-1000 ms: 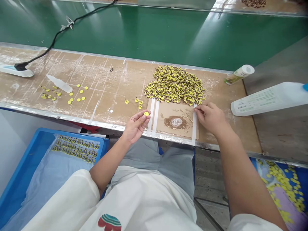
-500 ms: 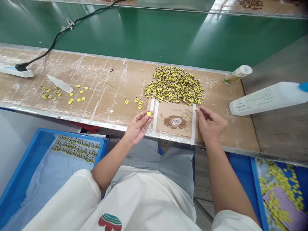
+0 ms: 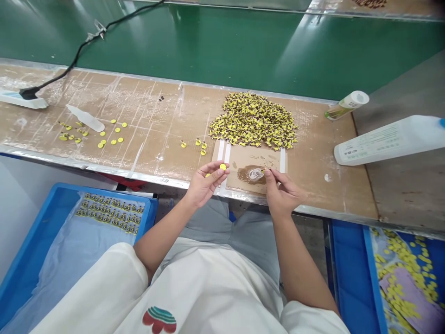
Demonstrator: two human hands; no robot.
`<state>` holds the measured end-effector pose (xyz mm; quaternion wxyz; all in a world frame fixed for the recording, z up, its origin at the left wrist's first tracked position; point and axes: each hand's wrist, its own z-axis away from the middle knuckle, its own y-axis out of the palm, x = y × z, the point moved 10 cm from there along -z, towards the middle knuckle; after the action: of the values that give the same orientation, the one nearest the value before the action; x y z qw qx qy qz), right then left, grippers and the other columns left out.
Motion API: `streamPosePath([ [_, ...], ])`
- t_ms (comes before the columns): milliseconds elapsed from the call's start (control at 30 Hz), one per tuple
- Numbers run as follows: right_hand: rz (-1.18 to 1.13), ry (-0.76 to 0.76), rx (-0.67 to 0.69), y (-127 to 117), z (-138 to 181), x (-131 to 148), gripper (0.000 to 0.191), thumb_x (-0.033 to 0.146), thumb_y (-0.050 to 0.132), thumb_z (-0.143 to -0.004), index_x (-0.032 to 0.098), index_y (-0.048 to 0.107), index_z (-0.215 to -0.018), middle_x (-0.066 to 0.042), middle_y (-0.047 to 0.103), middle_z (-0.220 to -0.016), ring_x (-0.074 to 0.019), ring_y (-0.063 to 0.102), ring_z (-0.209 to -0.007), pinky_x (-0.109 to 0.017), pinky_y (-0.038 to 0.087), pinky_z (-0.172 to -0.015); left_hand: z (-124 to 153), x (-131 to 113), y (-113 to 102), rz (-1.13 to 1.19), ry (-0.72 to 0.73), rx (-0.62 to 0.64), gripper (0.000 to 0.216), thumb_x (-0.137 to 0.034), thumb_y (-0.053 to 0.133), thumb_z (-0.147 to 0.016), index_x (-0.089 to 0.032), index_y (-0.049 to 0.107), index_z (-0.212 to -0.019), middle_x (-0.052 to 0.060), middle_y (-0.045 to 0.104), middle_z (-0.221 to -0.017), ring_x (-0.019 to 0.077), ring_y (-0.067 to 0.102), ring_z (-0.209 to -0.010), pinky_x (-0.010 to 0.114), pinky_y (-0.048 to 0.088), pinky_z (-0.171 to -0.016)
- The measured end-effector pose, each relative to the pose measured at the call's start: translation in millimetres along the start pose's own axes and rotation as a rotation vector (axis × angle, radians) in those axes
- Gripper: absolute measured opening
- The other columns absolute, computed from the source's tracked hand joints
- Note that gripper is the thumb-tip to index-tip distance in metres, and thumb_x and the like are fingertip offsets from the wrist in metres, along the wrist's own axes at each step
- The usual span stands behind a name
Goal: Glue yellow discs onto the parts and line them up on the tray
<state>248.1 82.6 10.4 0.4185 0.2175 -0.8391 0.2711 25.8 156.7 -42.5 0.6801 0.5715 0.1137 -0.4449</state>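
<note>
Between the thumb and fingertips of my left hand [image 3: 206, 184] is a small round yellow disc [image 3: 223, 166]. A second bit of yellow [image 3: 207, 175] shows among its fingers. My right hand [image 3: 283, 192] is closed in a pinch at the whitish, wet glue-like blob [image 3: 255, 174] on the taped cardboard sheet [image 3: 239, 155]. What it pinches is too small to make out. Behind the sheet rises a heap of small yellow-and-dark pieces [image 3: 253, 121]. Left of it stand several yellow discs with dark figures on them [image 3: 183, 144].
Loose yellow discs [image 3: 113, 142] and a flat translucent bottle [image 3: 85, 118] lie further left, near a black cable [image 3: 74, 62]. At right are a large white bottle [image 3: 389, 141] and a small tube [image 3: 347, 105]. Blue trays [image 3: 57, 195] with yellow pieces sit below both sides.
My right hand has moved left and slightly down, from the sheet's right edge to the blob. My left hand has shifted a little right, still holding the disc.
</note>
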Motion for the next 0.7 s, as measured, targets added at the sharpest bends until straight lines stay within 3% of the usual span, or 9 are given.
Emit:
streamPosePath([
  [367,-0.029,-0.069,0.013,0.7,-1.8,7.1,0.017,0.029,0.075,-0.078,0.02,0.076,-0.092,-0.004,0.074,-0.079,-0.015,0.065,-0.064,-0.031,0.056,-0.066,-0.9,0.4,-2.1,-0.008,0.0,-0.018,0.024,-0.019,0.076,-0.073,-0.018,0.073,-0.096,0.005,0.074,-0.101,0.0089,0.07,-0.086,0.016,0.054,-0.082],
  [600,0.051,-0.049,0.006,-2.0,-3.0,3.4,0.021,0.034,0.072,-0.08,0.019,0.074,-0.093,-0.005,0.073,-0.08,-0.0155,0.065,-0.066,-0.032,0.056,-0.066,-0.2,0.3,-2.9,0.006,-0.008,-0.017,0.025,-0.02,0.078,-0.071,-0.017,0.073,-0.096,0.005,0.074,-0.102,0.0097,0.07,-0.087,0.017,0.053,-0.083],
  [700,0.073,-0.114,-0.002,-3.7,-3.5,9.1,0.019,0.033,0.071,-0.08,0.019,0.074,-0.093,-0.004,0.073,-0.08,-0.0149,0.064,-0.064,-0.031,0.056,-0.064,0.0,-0.3,-2.1,0.014,-0.006,-0.007,0.026,-0.019,0.078,-0.071,-0.017,0.073,-0.096,0.005,0.074,-0.102,0.01,0.07,-0.088,0.017,0.053,-0.084],
])
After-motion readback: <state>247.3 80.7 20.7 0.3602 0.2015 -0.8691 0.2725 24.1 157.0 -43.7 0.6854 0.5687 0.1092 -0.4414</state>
